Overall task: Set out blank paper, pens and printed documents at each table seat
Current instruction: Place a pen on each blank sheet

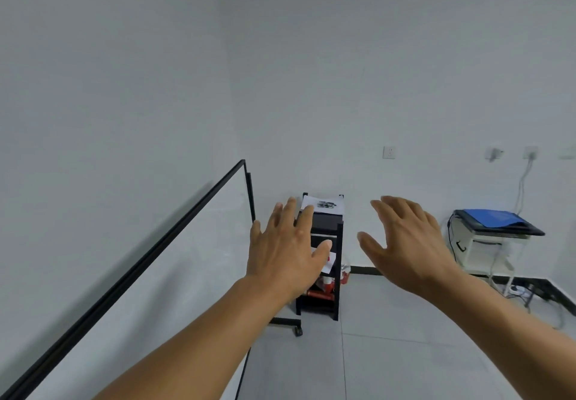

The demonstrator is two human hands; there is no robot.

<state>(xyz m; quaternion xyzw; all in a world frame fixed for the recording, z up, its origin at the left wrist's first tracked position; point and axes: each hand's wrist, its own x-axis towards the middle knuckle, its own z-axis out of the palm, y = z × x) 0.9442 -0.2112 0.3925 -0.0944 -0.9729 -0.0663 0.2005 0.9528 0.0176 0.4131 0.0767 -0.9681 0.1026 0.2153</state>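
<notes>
Against the far wall stands a black shelf unit (325, 243); white sheets of paper (324, 204) with small dark items on them lie on its top shelf. Left hand (288, 250) and right hand (405, 243) are raised before it, fingers spread, holding nothing. Beside the left arm leans a whiteboard (149, 275).

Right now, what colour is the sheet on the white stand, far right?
Blue sheet, clearest in the head view.
</notes>
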